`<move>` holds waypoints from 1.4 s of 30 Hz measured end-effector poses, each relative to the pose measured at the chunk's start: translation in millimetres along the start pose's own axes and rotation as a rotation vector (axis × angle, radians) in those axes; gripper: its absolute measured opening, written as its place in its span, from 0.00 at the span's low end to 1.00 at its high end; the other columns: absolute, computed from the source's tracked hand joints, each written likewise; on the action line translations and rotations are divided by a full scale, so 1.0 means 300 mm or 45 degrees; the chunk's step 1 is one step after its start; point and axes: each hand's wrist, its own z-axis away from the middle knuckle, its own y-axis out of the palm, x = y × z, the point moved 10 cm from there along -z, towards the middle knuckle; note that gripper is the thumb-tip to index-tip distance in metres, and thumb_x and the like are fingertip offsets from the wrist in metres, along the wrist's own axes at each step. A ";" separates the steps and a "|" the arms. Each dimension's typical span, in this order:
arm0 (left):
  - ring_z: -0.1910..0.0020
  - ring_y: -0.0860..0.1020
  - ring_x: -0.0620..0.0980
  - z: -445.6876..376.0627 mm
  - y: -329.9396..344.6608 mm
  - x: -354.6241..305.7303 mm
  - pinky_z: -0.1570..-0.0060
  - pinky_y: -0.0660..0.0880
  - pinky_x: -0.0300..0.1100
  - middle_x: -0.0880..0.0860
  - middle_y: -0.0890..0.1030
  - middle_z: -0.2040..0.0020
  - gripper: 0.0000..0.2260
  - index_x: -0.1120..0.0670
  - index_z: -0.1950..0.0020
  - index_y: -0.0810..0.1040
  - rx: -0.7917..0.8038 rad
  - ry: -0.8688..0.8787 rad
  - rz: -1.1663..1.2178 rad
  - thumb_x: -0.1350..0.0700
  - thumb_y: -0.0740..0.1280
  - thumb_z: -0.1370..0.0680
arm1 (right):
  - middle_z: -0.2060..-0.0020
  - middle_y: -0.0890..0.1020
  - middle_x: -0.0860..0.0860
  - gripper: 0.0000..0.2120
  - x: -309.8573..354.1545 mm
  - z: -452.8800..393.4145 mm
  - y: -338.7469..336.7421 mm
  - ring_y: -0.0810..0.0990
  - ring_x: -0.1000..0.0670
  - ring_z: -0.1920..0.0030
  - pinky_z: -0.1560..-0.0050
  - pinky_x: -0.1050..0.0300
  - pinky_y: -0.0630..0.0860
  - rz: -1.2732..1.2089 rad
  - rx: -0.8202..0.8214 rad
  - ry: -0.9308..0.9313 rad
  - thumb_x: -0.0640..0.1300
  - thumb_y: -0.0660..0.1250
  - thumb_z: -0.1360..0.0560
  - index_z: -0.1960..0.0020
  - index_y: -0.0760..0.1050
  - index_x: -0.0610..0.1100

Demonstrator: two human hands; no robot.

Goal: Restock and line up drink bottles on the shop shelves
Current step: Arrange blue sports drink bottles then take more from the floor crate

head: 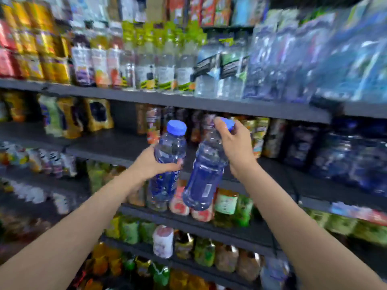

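- The setting is a shop aisle of dark grey metal shelves (167, 99) stacked in tiers and crowded with packaged drinks; much of the view is smeared by motion blur.
- On the top tier stand clear bottles with yellow-green caps (159, 57), and to the right of them shrink-wrapped packs of blue-labelled water bottles (314, 59); red and yellow cartons (31, 49) fill the far left.
- The tier below has a bare stretch of dark shelf board (100, 143) to the left of centre, with gold and green pouches (73, 116) behind it and dark bottles further right.
- Lower tiers carry green, orange and pink-labelled bottles (226, 204).
- The left hand (150, 162) is wrapped around the middle of an upright clear plastic water bottle with a blue cap and blue label (169, 160), held in front of the shelves.
- The right hand (234, 145) pinches the neck, just under the cap, of a second clear blue-capped water bottle (205, 174), which hangs tilted with its base towards the left bottle.
- The two bottles are just beside each other; whether they touch cannot be told.
- White print shows on both blue labels, but no brand or wording can be read anywhere.
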 end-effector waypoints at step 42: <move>0.37 0.72 0.58 -0.373 1.597 -0.145 0.45 0.71 0.48 0.57 0.72 0.35 0.29 0.53 0.29 0.61 -0.032 -0.037 -0.695 0.54 0.70 0.26 | 0.37 0.65 0.36 0.34 -0.346 -0.276 -1.340 0.66 0.38 0.39 0.54 0.47 0.79 1.218 -0.271 -0.419 0.34 0.72 0.32 0.31 0.60 0.40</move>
